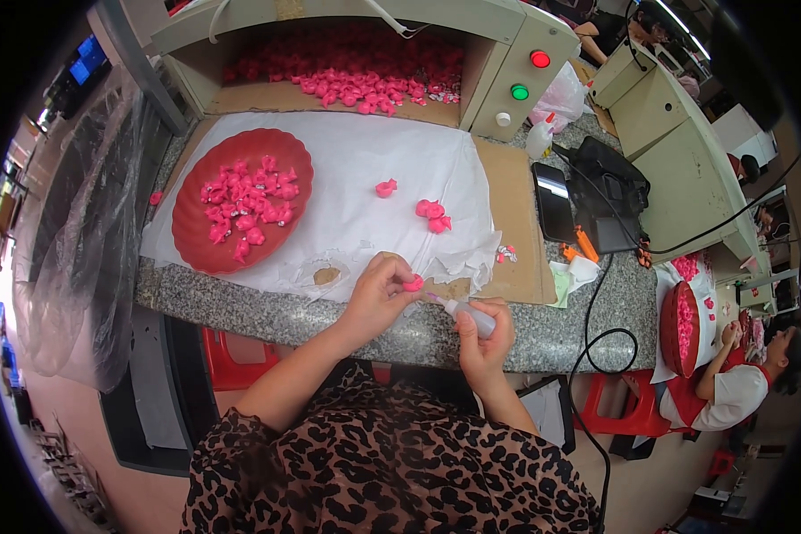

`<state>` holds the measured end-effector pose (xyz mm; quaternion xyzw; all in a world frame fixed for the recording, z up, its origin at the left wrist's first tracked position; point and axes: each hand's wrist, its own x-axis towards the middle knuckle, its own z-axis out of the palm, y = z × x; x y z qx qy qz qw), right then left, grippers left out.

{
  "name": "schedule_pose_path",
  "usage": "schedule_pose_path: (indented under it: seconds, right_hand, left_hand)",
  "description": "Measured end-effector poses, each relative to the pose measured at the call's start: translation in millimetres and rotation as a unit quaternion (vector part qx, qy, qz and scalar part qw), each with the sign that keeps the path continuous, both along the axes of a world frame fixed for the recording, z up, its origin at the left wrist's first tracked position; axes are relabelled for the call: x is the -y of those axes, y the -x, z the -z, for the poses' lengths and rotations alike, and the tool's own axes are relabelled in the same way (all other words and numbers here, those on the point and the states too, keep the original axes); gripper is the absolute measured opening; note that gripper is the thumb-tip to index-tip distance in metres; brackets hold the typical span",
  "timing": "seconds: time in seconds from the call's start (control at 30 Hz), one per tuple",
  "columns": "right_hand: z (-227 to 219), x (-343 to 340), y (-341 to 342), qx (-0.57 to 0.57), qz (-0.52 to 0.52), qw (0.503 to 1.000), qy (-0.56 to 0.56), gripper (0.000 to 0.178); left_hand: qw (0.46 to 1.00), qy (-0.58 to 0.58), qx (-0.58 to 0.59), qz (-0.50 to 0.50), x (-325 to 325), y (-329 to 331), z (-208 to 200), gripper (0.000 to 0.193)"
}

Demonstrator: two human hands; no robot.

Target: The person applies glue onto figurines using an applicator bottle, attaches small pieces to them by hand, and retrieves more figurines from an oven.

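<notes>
Left hand (381, 298): small pink piece (413, 283) pinched in my fingertips, just above the worktop's near edge. Right hand (487, 345): fingers wrapped round a translucent squeeze bottle (474, 320), thin nozzle (434, 297) aimed at the piece. Can't tell if the tip touches.

Risks, my read: squeeze too hard and it over-dispenses onto piece or fingers. Piece is small and rounded, so a weak pinch could let it slip. Torn paper flaps (458, 258) close by could snag a sleeve or catch drips.

Materials: pieces look glossy, moulded, lumpy. Three or so in a clump (433, 215), one single (386, 188), on creased white paper (347, 147) with a ragged hole. Cardboard (518, 214) under it, speckled stone worktop (231, 294) below. Left: scallop-rimmed red tray (286, 149) with a pink heap (249, 203). Behind: boxy cream housing (485, 102), more pink pieces inside.
</notes>
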<state>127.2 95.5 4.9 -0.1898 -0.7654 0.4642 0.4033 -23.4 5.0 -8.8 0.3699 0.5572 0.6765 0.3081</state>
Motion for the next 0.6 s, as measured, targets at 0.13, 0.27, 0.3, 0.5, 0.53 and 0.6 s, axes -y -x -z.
schedule_pose_path:
  seconds: [0.13, 0.27, 0.3, 0.5, 0.53, 0.6]
  right_hand:
    - [0.7, 0.3, 0.8, 0.002, -0.013, 0.999, -0.031, 0.014]
    - [1.0, 0.5, -0.5, -0.003, 0.003, 1.0, -0.03, 0.013]
    - [-4.0, 3.1, -0.6, -0.048, -0.009, 0.986, 0.162, 0.014]
    - [-17.9, -13.6, -4.4, -0.16, -0.07, 0.799, 0.575, 0.024]
    - [-16.3, -17.2, -7.6, -0.142, -0.081, 0.767, 0.62, 0.029]
    - [-21.5, -21.1, -11.3, -0.139, -0.094, 0.781, 0.602, 0.032]
  left_hand:
    - [1.0, 0.005, -0.007, -0.006, 0.6, -0.4, -0.7, 0.022]
    - [1.0, -0.004, -0.009, -0.013, -0.3, -1.1, -2.5, 0.019]
    - [1.0, 0.002, 0.003, -0.005, 0.1, -0.7, -2.2, 0.021]
    - [0.996, 0.028, 0.083, 0.025, 3.6, 0.5, -5.3, 0.021]
    - [0.992, 0.055, 0.111, 0.035, 4.4, 0.8, -8.4, 0.022]
    - [0.99, 0.061, 0.121, 0.035, 4.0, 2.8, -13.7, 0.022]
